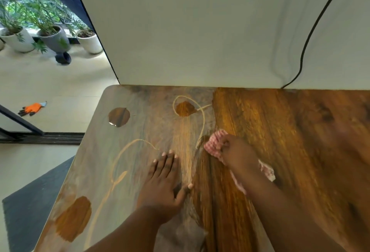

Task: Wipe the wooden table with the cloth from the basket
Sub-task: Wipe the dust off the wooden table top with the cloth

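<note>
— What does the head view show of the hands?
— The right hand (pixel 238 152) is clenched round a bunched pink checked cloth (pixel 215 144), pressing it on the wooden surface (pixel 290 131) near the middle. The left hand (pixel 164 179) lies flat beside it, fingers straight, palm down.
— And the surface?
— Dusty grey on the left, with bare round patches; glossy brown on the right. An orange glove (pixel 32 108) lies on the floor.
</note>
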Available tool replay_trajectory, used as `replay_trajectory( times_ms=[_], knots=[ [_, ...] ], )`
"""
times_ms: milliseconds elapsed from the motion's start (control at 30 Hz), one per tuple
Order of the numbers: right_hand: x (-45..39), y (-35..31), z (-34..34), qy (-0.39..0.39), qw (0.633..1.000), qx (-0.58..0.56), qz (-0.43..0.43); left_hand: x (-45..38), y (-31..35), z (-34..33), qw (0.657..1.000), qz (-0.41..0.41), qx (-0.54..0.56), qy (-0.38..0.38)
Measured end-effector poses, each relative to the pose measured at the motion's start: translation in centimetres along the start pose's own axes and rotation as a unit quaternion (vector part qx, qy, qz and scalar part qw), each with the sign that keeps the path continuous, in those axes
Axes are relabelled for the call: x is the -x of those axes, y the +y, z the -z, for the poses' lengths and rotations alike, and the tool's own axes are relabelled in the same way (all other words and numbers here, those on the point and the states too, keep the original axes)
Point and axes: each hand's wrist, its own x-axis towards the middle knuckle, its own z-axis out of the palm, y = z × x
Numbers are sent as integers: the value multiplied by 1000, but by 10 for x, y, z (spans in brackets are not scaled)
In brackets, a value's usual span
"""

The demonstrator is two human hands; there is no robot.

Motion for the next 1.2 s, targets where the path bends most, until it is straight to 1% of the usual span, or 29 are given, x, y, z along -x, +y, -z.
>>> replay_trajectory(
  times_ms=[67,133,167,233,300,367,400,433,500,533,633,700,800,900,967,1000,1033,1100,1167,1200],
  knots=[
    [-43,-23,2,-8,1000,18,7,-1,0,1,1000,1,-3,-2],
    [-63,-42,-1,-5,999,22,32,-1,0,2,1000,-1,0,-6],
    [-61,-46,-5,-12,998,26,51,-1,0,2,1000,0,2,-6],
    [-35,-43,-18,-39,991,47,117,0,1,3,1000,2,2,-4],
    [0,-29,-21,-86,980,38,176,1,2,4,1000,4,-2,-5],
    [20,-9,-12,-122,974,27,188,2,3,5,1000,1,2,-10],
    [19,-2,-6,-125,976,26,175,2,3,6,1000,0,6,-14],
    [10,3,-1,-115,981,20,153,1,2,7,1000,-1,9,-17],
    [-26,3,7,-58,993,15,99,0,1,7,1000,-3,15,-22],
    [-50,-3,11,-32,996,33,80,0,1,6,1000,-6,15,-23],
    [-115,-30,15,0,993,96,67,-2,0,5,1000,-10,14,-22],
    [-135,-52,4,19,993,86,73,-4,0,4,1000,-6,12,-13],
    [-114,-66,-22,13,992,79,92,-2,-1,4,1000,-7,15,-13],
    [-81,-49,-24,-22,988,72,132,-2,1,6,1000,-12,23,-1],
    [-88,-42,-12,-54,989,57,125,-4,1,7,999,-12,34,-1],
    [-101,-44,-7,-62,990,63,111,-4,2,8,999,-12,38,-1],
    [-117,-49,-4,-53,991,75,96,-5,1,9,999,-12,38,-2],
    [-147,-66,-2,-2,993,98,72,-6,1,12,1000,-17,12,10],
    [-167,-83,-8,68,989,113,60,-6,2,17,1000,-10,3,-16],
    [-172,-90,-14,91,987,118,59,-6,3,17,1000,-13,-5,-10]
  ],
)
